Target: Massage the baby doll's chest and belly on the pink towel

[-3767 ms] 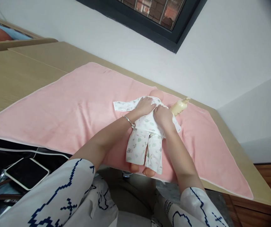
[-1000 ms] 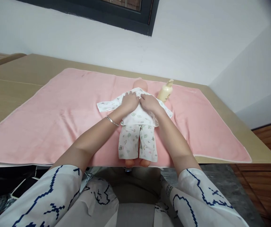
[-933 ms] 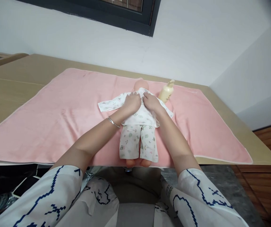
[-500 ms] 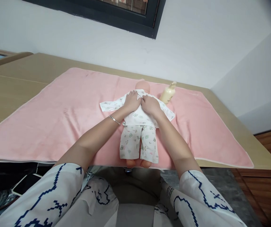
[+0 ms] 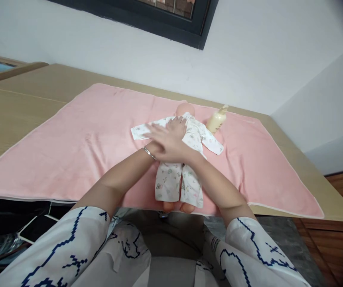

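Observation:
A baby doll [image 5: 185,109] lies on its back, its head away from me and its feet at the near table edge. It wears a printed white top [image 5: 193,139] with long sleeves and matching trousers [image 5: 168,183]. My left hand [image 5: 177,126], with a silver bangle on its wrist, rests flat on the doll's upper chest, fingers stretched out. My right hand [image 5: 170,145] crosses over my left wrist, its fingers spread and slightly blurred. It holds nothing, and whether it touches the wrist I cannot tell. Part of the top is hidden beneath both hands.
A pink blanket [image 5: 99,119] covers much of the wooden table [image 5: 24,103]. Right of the doll's head stands a pale yellow pump bottle [image 5: 217,119]. The white wall [image 5: 243,63] with a dark window frame [image 5: 186,34] rises behind the table.
My right hand has left the chest beside my left hand and swung leftward over my left wrist, its fingers spreading. My left hand stays on the doll. The view has shifted slightly.

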Available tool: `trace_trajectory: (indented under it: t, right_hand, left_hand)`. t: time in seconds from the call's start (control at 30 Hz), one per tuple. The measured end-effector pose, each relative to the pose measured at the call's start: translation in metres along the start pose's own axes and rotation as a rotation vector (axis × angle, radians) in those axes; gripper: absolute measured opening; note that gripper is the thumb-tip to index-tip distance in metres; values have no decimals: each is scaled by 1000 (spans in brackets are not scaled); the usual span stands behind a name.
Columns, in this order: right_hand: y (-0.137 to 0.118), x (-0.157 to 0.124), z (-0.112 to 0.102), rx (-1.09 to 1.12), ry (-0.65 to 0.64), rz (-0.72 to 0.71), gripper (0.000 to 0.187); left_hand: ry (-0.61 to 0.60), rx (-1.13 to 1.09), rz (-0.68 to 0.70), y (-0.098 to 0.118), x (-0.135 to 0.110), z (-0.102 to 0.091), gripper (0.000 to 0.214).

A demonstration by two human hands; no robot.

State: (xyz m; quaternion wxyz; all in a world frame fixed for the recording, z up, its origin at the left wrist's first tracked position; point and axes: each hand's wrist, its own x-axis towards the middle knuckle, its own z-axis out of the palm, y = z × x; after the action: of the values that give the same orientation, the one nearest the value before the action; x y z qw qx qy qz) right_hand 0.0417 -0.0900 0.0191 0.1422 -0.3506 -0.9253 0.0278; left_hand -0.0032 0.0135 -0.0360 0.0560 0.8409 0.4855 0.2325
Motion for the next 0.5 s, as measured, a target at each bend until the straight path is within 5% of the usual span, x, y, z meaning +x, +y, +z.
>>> trace_trajectory:
  t: [0.13, 0.5]
  right_hand:
    - [-21, 1, 17, -78, -108, -124, 74]
    - [-3, 5, 24, -97, -114, -54, 62]
  left_hand:
    - [0, 59, 65, 3, -4, -8, 47]
    - [23, 29, -32, 9, -4, -3, 43]
